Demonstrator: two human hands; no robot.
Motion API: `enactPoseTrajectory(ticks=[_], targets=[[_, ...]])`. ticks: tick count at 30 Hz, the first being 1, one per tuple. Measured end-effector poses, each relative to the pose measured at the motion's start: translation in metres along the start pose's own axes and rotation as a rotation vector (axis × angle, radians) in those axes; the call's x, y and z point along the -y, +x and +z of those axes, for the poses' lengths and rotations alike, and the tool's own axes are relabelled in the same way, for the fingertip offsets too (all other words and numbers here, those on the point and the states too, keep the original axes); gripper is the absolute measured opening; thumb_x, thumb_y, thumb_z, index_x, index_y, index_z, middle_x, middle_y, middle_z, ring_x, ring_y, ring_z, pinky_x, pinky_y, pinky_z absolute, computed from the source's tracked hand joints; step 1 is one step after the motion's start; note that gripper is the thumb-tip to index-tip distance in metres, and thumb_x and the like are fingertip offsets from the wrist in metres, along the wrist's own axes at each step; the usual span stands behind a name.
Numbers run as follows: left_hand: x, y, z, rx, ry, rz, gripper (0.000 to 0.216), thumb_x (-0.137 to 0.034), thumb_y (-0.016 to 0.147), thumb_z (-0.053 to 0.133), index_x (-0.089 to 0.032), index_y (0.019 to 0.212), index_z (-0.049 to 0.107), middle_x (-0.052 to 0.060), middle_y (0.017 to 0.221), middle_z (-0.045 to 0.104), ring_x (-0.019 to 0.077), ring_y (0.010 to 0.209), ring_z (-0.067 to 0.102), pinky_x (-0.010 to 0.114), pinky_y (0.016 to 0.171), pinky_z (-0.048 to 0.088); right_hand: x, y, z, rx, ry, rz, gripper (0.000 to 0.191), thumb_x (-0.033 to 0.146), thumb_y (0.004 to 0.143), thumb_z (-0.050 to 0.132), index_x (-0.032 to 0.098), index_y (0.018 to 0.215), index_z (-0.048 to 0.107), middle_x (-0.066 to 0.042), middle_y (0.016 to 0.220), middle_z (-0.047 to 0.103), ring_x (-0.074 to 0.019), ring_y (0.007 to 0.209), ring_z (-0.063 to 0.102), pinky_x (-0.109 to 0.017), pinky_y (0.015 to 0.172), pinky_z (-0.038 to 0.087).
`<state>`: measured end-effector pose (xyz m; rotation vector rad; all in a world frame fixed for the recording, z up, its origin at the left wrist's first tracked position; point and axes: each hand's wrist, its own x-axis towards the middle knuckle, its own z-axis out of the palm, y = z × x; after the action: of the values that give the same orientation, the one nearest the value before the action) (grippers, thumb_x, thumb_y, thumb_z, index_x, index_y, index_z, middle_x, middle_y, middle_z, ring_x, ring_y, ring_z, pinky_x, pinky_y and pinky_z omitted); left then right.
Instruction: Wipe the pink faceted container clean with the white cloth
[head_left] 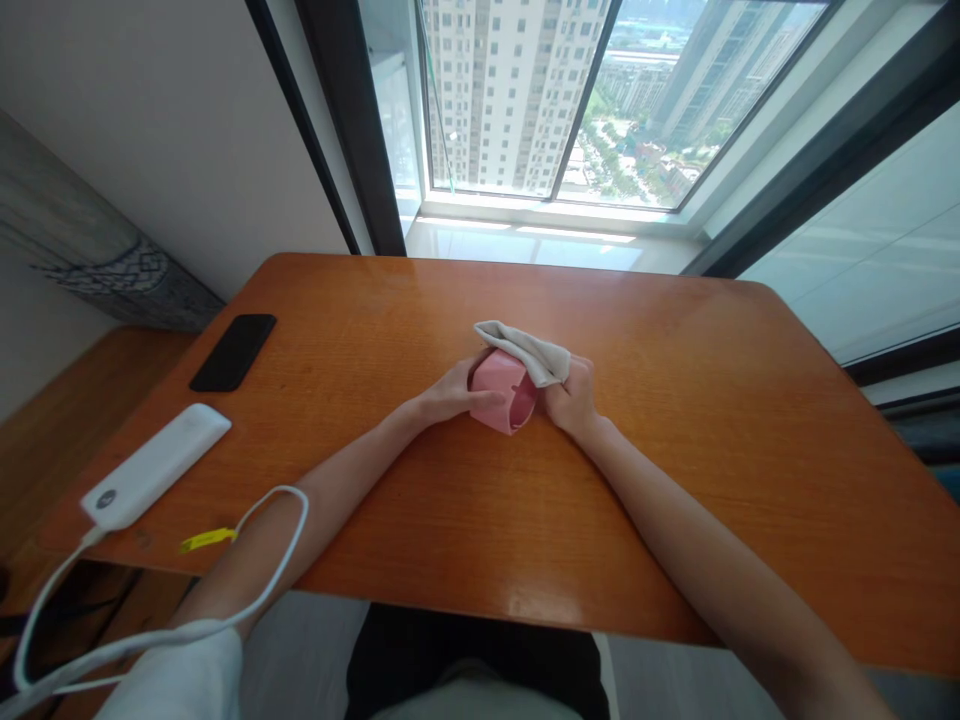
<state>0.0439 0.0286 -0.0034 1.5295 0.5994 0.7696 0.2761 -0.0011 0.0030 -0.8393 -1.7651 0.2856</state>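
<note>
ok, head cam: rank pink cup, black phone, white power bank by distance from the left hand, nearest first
1. pink cup: held in the left hand, at the table's middle, a grey cloth draped over it.
2. black phone: off to the left, near the table's far-left edge.
3. white power bank: farthest, at the left near corner, its cable plugged in.

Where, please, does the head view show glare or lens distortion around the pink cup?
In the head view, daylight from the window puts a pale sheen on the far table; table edges and window frames bow, wide-angle style; the pink cup, cloth, left hand and right hand are evenly lit and reasonably sharp.
</note>
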Motion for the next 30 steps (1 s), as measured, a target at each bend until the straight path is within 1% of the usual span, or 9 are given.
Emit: enactPoseTrajectory(ticks=[2,6,9,12,16,18,22,26,30], targets=[[-0.001,0.000,0.000,0.006,0.001,0.004,0.099,-0.070,0.069,0.096,-0.014,0.145,0.063,0.015,0.132,0.075,0.0321,0.112,0.073,0.038,0.094,0.058,-0.005,-0.003,0.000,0.001,-0.007,0.003,0.039,0.046,0.113,0.054,0.022,0.110,0.085,-0.009,0.102,0.087,-0.0284,0.092,0.085,-0.042,0.088,0.071],[0.000,-0.001,0.000,0.006,-0.013,0.036,0.102,-0.069,0.069,0.096,-0.015,0.148,0.062,0.016,0.139,0.074,0.0351,0.120,0.072,0.039,0.101,0.058,0.002,-0.004,0.004,0.020,-0.031,-0.037,0.036,0.041,0.111,0.057,0.022,0.133,0.078,-0.013,0.126,0.085,-0.0313,0.113,0.083,-0.046,0.101,0.068],[0.001,-0.001,0.001,0.003,-0.014,0.050,0.104,-0.068,0.069,0.098,-0.015,0.150,0.061,0.017,0.145,0.071,0.0394,0.131,0.069,0.044,0.110,0.057,0.007,-0.003,0.008,-0.010,-0.097,-0.073,0.036,0.036,0.110,0.059,0.023,0.140,0.075,-0.013,0.130,0.084,-0.0302,0.116,0.083,-0.045,0.103,0.069],[0.000,0.000,0.001,0.018,-0.039,0.051,0.105,-0.062,0.070,0.099,-0.018,0.157,0.057,0.016,0.152,0.069,0.0416,0.140,0.065,0.048,0.117,0.055,0.009,0.002,0.005,-0.044,-0.164,-0.157,0.038,0.029,0.111,0.058,0.026,0.146,0.073,-0.011,0.136,0.083,-0.0296,0.122,0.083,-0.045,0.107,0.069],[0.001,0.001,0.000,0.038,-0.075,0.059,0.097,-0.063,0.076,0.095,-0.020,0.156,0.059,0.013,0.158,0.065,0.0416,0.150,0.058,0.050,0.125,0.049,0.014,0.010,-0.001,-0.020,-0.198,-0.308,0.049,0.035,0.109,0.068,0.031,0.158,0.065,-0.010,0.151,0.076,-0.0352,0.138,0.075,-0.057,0.120,0.063],[0.004,-0.001,-0.001,0.042,-0.077,0.009,0.090,-0.067,0.078,0.092,-0.018,0.148,0.063,0.014,0.150,0.069,0.0401,0.145,0.061,0.051,0.126,0.049,0.018,0.012,-0.002,0.031,-0.218,-0.379,0.053,0.037,0.109,0.069,0.033,0.161,0.062,-0.009,0.153,0.075,-0.0364,0.141,0.073,-0.062,0.123,0.061],[0.008,-0.006,-0.001,0.044,-0.059,-0.064,0.081,-0.069,0.080,0.091,-0.013,0.135,0.068,0.014,0.136,0.075,0.0371,0.132,0.065,0.052,0.119,0.053,0.023,0.011,0.001,0.079,-0.259,-0.452,0.054,0.035,0.111,0.067,0.031,0.164,0.058,-0.010,0.149,0.077,-0.0350,0.139,0.075,-0.061,0.120,0.063],[0.011,-0.007,0.002,0.020,-0.077,-0.046,0.080,-0.071,0.079,0.090,-0.015,0.133,0.070,0.012,0.136,0.074,0.0352,0.132,0.064,0.049,0.120,0.052,0.026,0.011,0.003,0.064,-0.271,-0.429,0.053,0.041,0.111,0.066,0.030,0.162,0.060,-0.012,0.148,0.077,-0.0363,0.139,0.075,-0.062,0.120,0.063],[0.018,-0.007,0.003,-0.060,-0.106,-0.039,0.079,-0.072,0.074,0.093,-0.016,0.124,0.071,0.011,0.123,0.076,0.0318,0.117,0.068,0.046,0.105,0.059,0.035,0.017,0.003,0.109,-0.226,-0.407,0.051,0.039,0.109,0.070,0.027,0.158,0.062,-0.014,0.150,0.076,-0.0358,0.137,0.075,-0.059,0.118,0.065]])
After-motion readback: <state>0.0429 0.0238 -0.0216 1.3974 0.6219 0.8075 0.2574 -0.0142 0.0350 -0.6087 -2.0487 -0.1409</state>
